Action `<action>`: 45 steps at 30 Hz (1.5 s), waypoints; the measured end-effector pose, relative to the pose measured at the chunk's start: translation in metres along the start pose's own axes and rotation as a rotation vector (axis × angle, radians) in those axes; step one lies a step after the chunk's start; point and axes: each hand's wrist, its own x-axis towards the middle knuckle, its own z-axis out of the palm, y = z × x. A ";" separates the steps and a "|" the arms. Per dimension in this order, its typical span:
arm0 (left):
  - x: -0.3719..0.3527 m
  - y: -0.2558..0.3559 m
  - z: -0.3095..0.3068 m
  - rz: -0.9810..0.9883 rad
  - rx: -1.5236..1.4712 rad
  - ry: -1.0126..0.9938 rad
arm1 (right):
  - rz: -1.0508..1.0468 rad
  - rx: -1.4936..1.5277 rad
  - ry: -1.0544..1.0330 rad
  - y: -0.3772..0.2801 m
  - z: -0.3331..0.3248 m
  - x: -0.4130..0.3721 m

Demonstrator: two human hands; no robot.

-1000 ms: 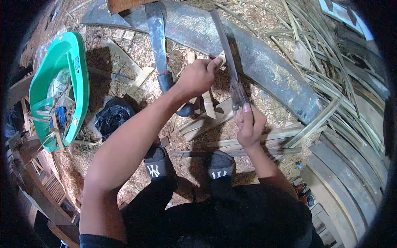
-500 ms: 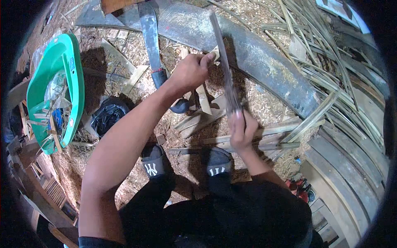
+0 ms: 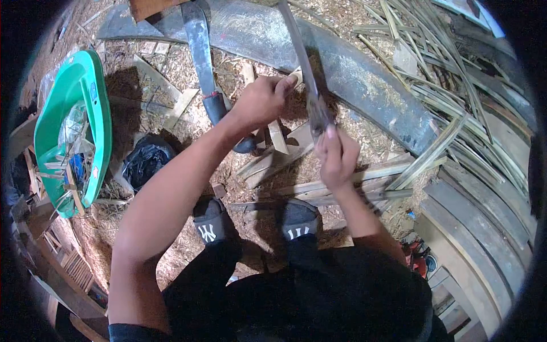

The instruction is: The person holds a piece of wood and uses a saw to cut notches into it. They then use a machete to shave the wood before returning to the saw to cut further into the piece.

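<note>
My left hand [image 3: 263, 100] is closed round a pale wooden piece [image 3: 297, 74], whose end shows past the thumb. My right hand [image 3: 338, 153] grips the handle end of a long dark blade [image 3: 300, 48] that points up and away, crossing just right of the wooden piece. Its handle is blurred. A second blade [image 3: 199, 48] with a black handle [image 3: 214, 108] lies left of my left hand. Another rounded black handle end [image 3: 245, 145] shows below my left wrist. A long grey curved board [image 3: 364, 77] lies beyond both hands.
At the left stand a green plastic tub [image 3: 100, 122] with scraps and a black plastic bag [image 3: 147, 162]. Long thin strips [image 3: 450, 97] pile up at the right, above stacked curved boards [image 3: 473, 222]. Wood shavings cover the ground around my sandals [image 3: 301, 219].
My right hand has moved slightly up and right, and the blade has shifted up and left. My left hand keeps its hold on the wooden piece. The whole view has shifted slightly.
</note>
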 end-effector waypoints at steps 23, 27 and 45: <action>0.016 0.009 -0.027 -0.132 -0.196 0.017 | -0.044 0.035 0.038 0.006 -0.006 -0.006; 0.017 0.005 -0.020 -0.139 -0.111 0.049 | -0.041 0.004 0.016 0.002 -0.002 -0.008; 0.015 0.013 -0.022 -0.165 -0.005 0.062 | -0.052 -0.013 -0.063 0.016 -0.022 -0.039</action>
